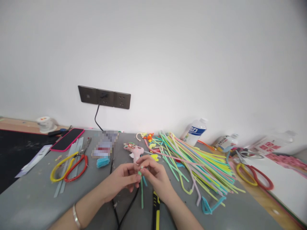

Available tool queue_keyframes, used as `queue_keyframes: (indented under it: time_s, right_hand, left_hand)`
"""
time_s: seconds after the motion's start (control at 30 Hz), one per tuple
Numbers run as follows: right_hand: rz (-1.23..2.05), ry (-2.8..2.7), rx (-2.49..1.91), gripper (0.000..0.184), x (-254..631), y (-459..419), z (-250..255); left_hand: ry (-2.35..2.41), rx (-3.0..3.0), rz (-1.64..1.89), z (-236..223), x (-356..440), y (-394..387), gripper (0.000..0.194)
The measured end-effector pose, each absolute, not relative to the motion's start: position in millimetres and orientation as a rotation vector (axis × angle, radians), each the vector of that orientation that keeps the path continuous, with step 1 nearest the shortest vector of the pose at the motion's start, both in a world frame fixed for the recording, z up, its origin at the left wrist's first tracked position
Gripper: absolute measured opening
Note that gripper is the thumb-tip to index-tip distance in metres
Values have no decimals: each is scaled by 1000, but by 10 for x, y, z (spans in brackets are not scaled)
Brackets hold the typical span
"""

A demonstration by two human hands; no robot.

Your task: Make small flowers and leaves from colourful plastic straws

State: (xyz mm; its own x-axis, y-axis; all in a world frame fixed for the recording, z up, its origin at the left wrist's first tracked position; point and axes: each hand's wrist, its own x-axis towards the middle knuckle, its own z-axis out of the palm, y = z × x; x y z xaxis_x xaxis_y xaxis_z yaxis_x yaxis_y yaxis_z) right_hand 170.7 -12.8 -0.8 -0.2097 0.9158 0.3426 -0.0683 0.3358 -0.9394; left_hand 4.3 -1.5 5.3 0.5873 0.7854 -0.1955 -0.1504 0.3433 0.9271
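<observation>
My left hand [122,179] and my right hand [155,177] meet over the grey table [35,198], fingers pinched together. Between the fingertips sits a small green piece [139,173] of pipe cleaner, and a longer green pipe cleaner [142,195] hangs down below them. A pink glue gun [134,152] lies just beyond my hands. A big heap of colourful pipe cleaners [201,161] spreads out to the right of my right hand. A silver bracelet [76,216] is on my left wrist.
Scissors with red and yellow handles [72,164] and a phone in a pink case [67,139] lie at the left. A black cable [127,209] and a yellow-black tool [156,210] lie near my wrists. White bottles [195,131] stand by the wall. Another pair of scissors [254,174] lies at the right.
</observation>
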Motion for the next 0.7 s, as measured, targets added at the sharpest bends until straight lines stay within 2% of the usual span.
queue_keyframes:
  time_s: [0.17, 0.37, 0.7]
  right_hand:
    - [1017, -1468, -799, 19, 1705, -119, -6]
    - [1011, -1471, -766, 16, 1712, -108, -7]
    - [1297, -1337, -703, 12, 1736, -82, -36]
  left_hand:
    - [698, 1051, 809, -29, 75, -18, 36]
    - [779, 1406, 966, -44, 49, -20, 25]
    - [865, 1831, 1039, 6, -16, -42, 15]
